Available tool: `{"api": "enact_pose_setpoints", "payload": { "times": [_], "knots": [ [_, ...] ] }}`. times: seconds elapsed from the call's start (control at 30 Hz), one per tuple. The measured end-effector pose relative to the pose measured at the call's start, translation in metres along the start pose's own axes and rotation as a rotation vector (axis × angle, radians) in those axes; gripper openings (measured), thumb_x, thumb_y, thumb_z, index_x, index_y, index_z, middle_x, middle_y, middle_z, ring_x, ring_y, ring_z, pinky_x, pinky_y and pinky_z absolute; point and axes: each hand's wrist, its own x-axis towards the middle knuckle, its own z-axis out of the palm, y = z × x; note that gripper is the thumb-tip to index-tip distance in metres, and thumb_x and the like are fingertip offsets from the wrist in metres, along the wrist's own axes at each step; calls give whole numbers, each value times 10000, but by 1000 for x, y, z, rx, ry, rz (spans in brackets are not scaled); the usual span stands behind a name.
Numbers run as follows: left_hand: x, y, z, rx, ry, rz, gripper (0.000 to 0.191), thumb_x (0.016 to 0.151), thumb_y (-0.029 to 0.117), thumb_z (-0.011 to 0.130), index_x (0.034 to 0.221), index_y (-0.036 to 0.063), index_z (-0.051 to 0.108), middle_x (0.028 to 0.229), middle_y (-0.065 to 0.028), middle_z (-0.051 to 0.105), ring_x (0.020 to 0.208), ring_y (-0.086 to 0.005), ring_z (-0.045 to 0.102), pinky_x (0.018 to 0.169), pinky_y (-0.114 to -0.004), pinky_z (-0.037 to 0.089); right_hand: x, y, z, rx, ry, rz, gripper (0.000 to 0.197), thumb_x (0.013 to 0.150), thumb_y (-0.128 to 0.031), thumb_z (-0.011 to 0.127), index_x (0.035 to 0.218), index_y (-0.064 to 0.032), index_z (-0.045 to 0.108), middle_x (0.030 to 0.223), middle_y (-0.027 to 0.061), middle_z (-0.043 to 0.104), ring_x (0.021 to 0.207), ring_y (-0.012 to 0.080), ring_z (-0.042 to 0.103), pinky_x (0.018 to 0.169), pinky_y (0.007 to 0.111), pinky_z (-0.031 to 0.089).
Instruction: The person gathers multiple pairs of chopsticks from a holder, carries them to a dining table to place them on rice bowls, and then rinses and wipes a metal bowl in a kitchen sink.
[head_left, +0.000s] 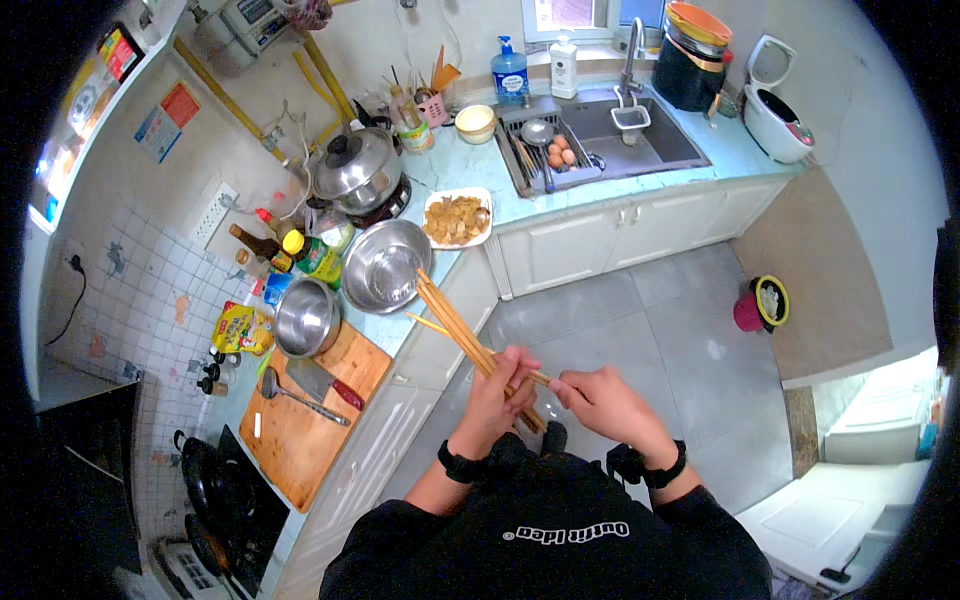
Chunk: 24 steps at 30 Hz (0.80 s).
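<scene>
A bundle of several wooden chopsticks (459, 324) is in my left hand (496, 401), held in front of my body over the floor. My right hand (611, 405) grips the end of a single chopstick (538, 377) that crosses the bundle at my left fingers. Beyond the bundle's tips, on the counter, stands a wide steel basin (386, 262) with nothing in it. A cleaver with a red handle (347, 393) and a metal spatula (304, 397) lie on the wooden cutting board (277, 469), left of my hands, beside a small white piece (258, 425).
A steel pot (306, 319) touches the board's far end. Behind the basin are a lidded pot (358, 169) and a white dish of brown food (457, 219). Eggs and a ladle lie in the rack (581, 174) over the sink (660, 142). Dark pans (199, 480) stand at lower left.
</scene>
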Motion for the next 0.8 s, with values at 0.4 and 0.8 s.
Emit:
{"api": "enact_pose_setpoints", "payload": {
  "times": [0.4,0.8],
  "knots": [
    [148,40,-7,-61,181,47,483,958,402,361,580,104,407,579,29,357,306,-59,227,317,-215,183,179,38,-52,-156,-230,-148,293,906,-260,456,793,-15,572,719,218,591,667,395,570,618,466,453],
    [280,131,-49,6,476,291,515,961,328,382,496,129,285,526,33,293,309,-62,177,325,-229,143,382,76,-190,-23,-299,-179,374,917,-313,451,760,-5,593,627,191,577,608,367,577,591,428,460]
  ]
}}
